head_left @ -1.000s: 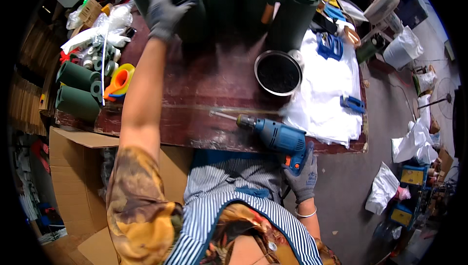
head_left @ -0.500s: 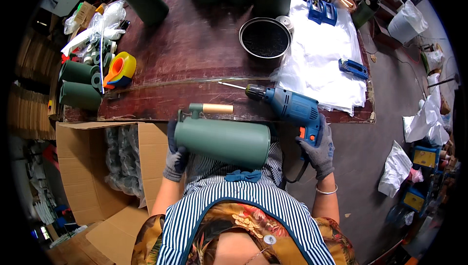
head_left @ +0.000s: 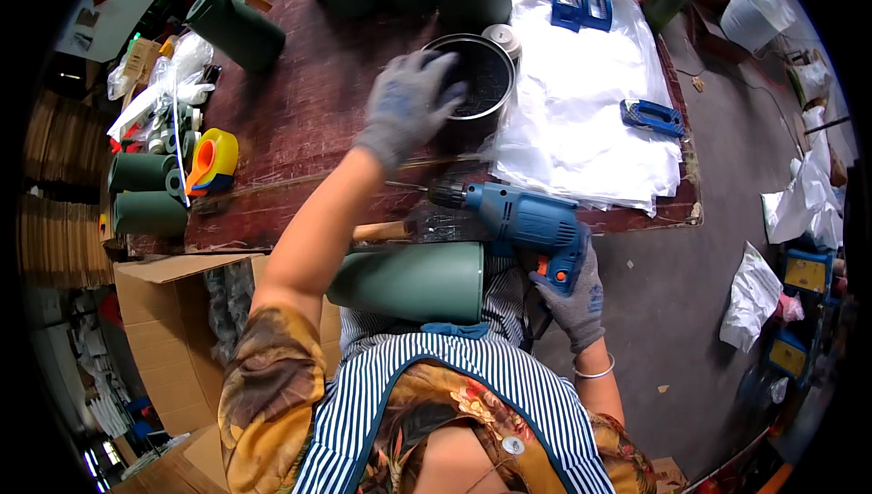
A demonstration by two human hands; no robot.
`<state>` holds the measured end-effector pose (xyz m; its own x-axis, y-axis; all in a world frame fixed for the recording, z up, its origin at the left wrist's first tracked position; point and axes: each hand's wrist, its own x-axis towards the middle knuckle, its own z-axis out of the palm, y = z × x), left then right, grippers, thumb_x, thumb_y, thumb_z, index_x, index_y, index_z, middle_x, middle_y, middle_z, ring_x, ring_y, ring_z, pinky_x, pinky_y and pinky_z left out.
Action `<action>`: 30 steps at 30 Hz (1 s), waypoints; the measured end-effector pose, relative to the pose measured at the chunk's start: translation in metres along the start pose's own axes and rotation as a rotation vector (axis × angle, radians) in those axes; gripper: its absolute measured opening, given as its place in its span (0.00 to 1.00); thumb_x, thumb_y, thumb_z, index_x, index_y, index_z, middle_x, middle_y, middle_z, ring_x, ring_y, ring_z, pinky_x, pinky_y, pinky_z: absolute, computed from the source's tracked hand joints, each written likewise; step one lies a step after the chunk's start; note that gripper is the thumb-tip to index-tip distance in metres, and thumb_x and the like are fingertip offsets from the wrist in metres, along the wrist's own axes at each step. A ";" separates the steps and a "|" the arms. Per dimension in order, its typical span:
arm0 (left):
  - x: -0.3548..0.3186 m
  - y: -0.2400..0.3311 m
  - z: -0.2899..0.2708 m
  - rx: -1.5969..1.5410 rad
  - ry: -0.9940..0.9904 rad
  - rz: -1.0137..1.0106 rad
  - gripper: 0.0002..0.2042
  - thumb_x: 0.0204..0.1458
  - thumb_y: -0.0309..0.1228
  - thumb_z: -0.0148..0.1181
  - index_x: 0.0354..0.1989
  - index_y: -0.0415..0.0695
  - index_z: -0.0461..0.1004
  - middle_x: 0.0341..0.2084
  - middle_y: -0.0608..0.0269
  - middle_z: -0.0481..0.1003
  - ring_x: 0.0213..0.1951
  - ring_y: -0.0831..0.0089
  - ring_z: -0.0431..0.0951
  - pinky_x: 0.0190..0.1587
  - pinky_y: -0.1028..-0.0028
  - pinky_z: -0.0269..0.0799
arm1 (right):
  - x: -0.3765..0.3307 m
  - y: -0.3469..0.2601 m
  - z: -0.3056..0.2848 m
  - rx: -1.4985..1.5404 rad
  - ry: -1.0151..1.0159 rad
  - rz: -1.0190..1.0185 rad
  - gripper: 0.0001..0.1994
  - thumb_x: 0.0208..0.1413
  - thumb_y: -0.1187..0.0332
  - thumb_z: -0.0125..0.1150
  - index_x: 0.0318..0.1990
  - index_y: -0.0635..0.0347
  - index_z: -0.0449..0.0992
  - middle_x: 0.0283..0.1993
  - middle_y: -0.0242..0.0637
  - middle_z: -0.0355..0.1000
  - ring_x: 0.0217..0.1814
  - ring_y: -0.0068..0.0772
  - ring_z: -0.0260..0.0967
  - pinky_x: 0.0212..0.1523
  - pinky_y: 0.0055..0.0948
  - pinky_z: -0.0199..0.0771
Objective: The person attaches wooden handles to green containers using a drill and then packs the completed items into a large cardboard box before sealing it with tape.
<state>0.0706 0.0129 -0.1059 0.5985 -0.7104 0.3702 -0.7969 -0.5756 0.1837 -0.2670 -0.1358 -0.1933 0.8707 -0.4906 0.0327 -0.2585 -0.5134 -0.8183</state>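
Note:
My left hand [head_left: 409, 102], in a grey glove, reaches over the near-left rim of a round metal bowl [head_left: 507, 85] with a dark inside. Its fingers are apart and bent toward the inside, and no item shows in them. My right hand [head_left: 572, 299], also gloved, is wrapped round the grip of a blue power drill [head_left: 525, 215]. The drill's long bit points left over the table's front edge. Across my lap lies a green cylindrical jug [head_left: 413, 281] with a wooden handle [head_left: 381, 232]; my left forearm hides its left end.
Several green jugs [head_left: 236, 31] stand at the back of the dark red table [head_left: 300, 113]. White plastic sheets [head_left: 590, 122] lie on the right under blue tools [head_left: 652, 117]. A yellow tape roll [head_left: 218, 156] sits at left, above an open cardboard box [head_left: 154, 312].
My left hand has let go of the jug and moved up to the bowl. The jug now rests on my lap. The drill has shifted slightly left in my right hand.

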 end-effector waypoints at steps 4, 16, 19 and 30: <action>0.039 0.026 0.065 0.379 -0.263 -0.033 0.18 0.52 0.40 0.65 0.50 0.51 0.76 0.51 0.58 0.73 0.54 0.55 0.71 0.54 0.58 0.69 | -0.002 -0.008 -0.003 0.039 -0.028 0.074 0.51 0.44 0.63 0.78 0.73 0.66 0.52 0.71 0.53 0.58 0.72 0.46 0.60 0.68 0.38 0.63; 0.034 0.000 0.076 -0.086 -0.177 -0.221 0.18 0.50 0.34 0.66 0.51 0.55 0.75 0.44 0.56 0.79 0.50 0.53 0.78 0.52 0.56 0.73 | -0.004 0.007 0.004 -0.091 0.019 -0.015 0.53 0.44 0.56 0.76 0.74 0.64 0.49 0.69 0.56 0.59 0.67 0.55 0.64 0.64 0.43 0.68; 0.039 -0.003 0.076 -0.107 -0.196 -0.229 0.15 0.50 0.32 0.65 0.48 0.56 0.78 0.45 0.56 0.79 0.49 0.53 0.78 0.51 0.56 0.74 | -0.004 0.004 0.005 -0.030 0.015 0.014 0.54 0.44 0.56 0.76 0.74 0.64 0.48 0.69 0.55 0.59 0.68 0.55 0.63 0.65 0.43 0.67; 0.031 -0.009 0.077 -0.234 0.023 -0.222 0.08 0.56 0.28 0.60 0.44 0.49 0.77 0.46 0.55 0.78 0.46 0.57 0.79 0.50 0.62 0.75 | -0.004 -0.001 0.004 0.011 0.022 0.023 0.51 0.44 0.60 0.78 0.73 0.65 0.51 0.71 0.52 0.59 0.71 0.48 0.62 0.68 0.39 0.64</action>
<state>0.1033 -0.0352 -0.1663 0.7602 -0.5671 0.3172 -0.6457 -0.6050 0.4659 -0.2683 -0.1305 -0.1949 0.8551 -0.5177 0.0266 -0.2736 -0.4944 -0.8250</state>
